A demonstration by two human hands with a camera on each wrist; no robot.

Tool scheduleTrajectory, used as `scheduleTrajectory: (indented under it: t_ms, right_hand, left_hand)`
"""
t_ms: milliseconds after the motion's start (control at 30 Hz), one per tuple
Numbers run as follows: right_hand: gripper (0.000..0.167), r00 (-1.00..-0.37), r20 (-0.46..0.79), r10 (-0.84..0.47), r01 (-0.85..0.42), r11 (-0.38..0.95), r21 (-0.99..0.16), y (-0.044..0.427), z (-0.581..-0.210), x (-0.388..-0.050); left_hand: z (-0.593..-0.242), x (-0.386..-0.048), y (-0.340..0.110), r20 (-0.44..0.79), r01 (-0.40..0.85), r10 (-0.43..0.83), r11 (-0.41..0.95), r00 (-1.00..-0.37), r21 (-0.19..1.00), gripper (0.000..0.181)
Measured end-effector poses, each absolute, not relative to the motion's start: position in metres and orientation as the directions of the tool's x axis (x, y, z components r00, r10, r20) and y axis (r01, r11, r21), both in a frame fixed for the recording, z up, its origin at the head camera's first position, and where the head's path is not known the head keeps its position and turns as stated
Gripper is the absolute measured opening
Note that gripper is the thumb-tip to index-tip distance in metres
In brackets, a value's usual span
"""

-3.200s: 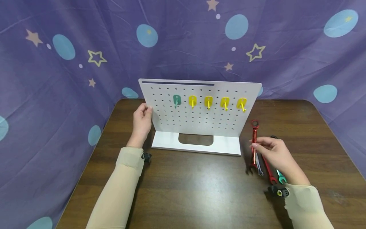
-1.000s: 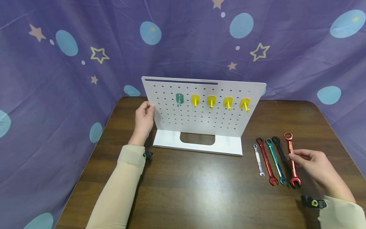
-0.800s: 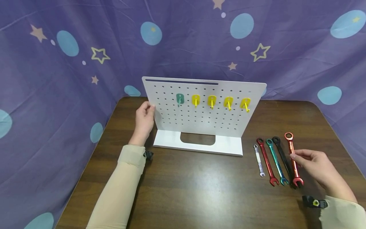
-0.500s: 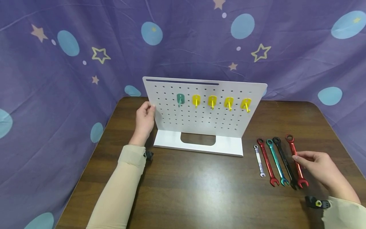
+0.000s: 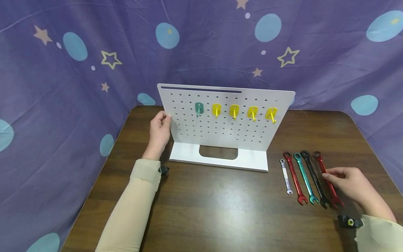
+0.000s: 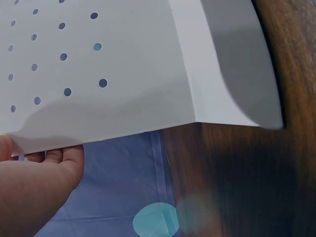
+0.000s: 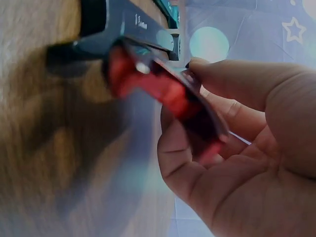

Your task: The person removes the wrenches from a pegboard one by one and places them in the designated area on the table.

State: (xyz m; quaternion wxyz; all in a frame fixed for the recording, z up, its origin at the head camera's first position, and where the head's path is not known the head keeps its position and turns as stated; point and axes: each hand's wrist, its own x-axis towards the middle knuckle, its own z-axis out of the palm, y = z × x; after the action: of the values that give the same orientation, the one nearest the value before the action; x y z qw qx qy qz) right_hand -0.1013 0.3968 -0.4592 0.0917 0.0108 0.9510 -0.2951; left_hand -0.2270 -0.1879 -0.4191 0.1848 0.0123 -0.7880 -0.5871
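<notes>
My left hand [image 5: 159, 134] pinches the left edge of a white pegboard [image 5: 217, 134], thumb in front and fingers behind, as the left wrist view also shows. At the right, my right hand [image 5: 352, 183] pinches a red combination wrench [image 5: 324, 169] by its shank. In the right wrist view this red wrench [image 7: 173, 94] is blurred, its open end toward the camera, just off the table beside the black wrench [image 5: 315, 180]. Left of the black one lie a teal wrench [image 5: 305, 178], another red wrench [image 5: 294, 178] and a small silver wrench [image 5: 285, 176], roughly parallel.
On the pegboard sit one green hook [image 5: 199, 108] and several yellow hooks [image 5: 234, 111] in a row, bearing nothing. The board's base stands on the brown wooden table [image 5: 207, 210]. A purple patterned curtain [image 5: 217, 45] hangs behind the table.
My right hand has carried the red wrench from beside the board to the right end of the row, then lowered it close to the black wrench. My left hand keeps its grip on the board.
</notes>
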Motion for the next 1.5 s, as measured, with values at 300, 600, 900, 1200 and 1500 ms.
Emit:
scheduleTrajectory:
  t_ms: [300, 600, 900, 1200, 1500]
  right_hand:
    - [0.043, -0.984, -0.178, -0.021, 0.085, 0.820, -0.566, 0.399, -0.465, -0.102]
    - [0.038, -0.987, -0.161, -0.013, 0.081, 0.824, -0.561, 0.400, -0.468, -0.104]
    - [0.038, -0.986, -0.165, 0.007, 0.098, 0.829, -0.551, 0.398, -0.469, -0.106]
    - [0.032, -0.991, -0.133, 0.017, 0.082, 0.860, -0.503, 0.395, -0.465, -0.110]
    - [0.030, -0.989, -0.137, 0.045, 0.105, 0.880, -0.464, 0.392, -0.464, -0.109]
  left_hand:
    - [-0.418, -0.227, -0.187, 0.276, 0.196, -0.238, 0.310, -0.931, 0.930, 0.018]
    - [-0.418, -0.227, -0.188, 0.272, 0.193, -0.238, 0.309, -0.932, 0.931, 0.018]
    - [-0.418, -0.229, -0.187, 0.266, 0.188, -0.243, 0.302, -0.933, 0.934, 0.020]
    - [-0.384, -0.205, -0.172, 0.250, 0.169, -0.241, 0.311, -0.938, 0.935, 0.019]
    - [-0.413, -0.225, -0.184, 0.260, 0.177, -0.249, 0.309, -0.933, 0.934, 0.021]
